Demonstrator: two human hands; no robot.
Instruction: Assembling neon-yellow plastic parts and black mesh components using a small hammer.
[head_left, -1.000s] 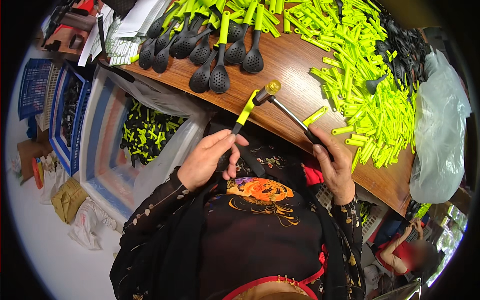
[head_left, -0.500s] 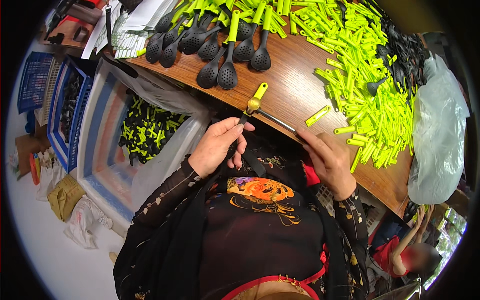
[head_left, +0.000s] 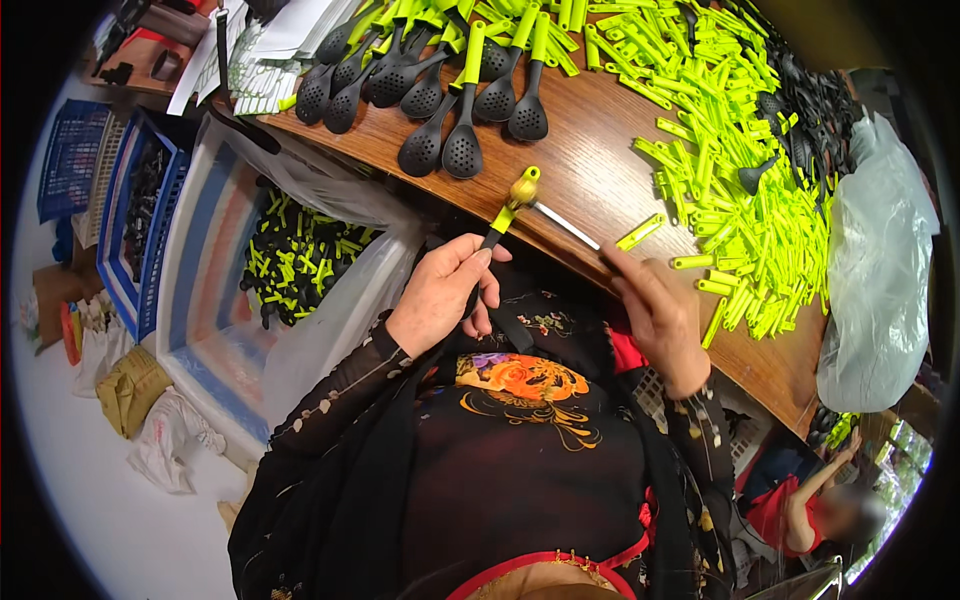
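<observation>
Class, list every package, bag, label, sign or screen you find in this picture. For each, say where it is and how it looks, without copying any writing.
Clear plastic bag: right end of the wooden table, crumpled, greyish-transparent.
Clear bag of green and black parts: below the table's left edge, open-topped.
White printed sheets: far left of the table, flat, pale with dark markings.
Blue crate: far left, latticed plastic.
No screens or signs show.

The left hand point(head_left: 440, 295) covered most of the black utensil handle point(head_left: 478, 268) it gripped, so only the yellow-green upper part showed above the fingers. The right hand point(head_left: 655, 315) hid the near end of the thin metal rod point(head_left: 565, 225) at centre frame. At the upper edge, the row of black slotted spoons point(head_left: 440, 90) and the pile of yellow-green handles point(head_left: 740, 150) were cut off by the frame. At lower right, another person point(head_left: 810, 500) appeared blurred and partly hidden behind the table edge point(head_left: 780, 380).
</observation>
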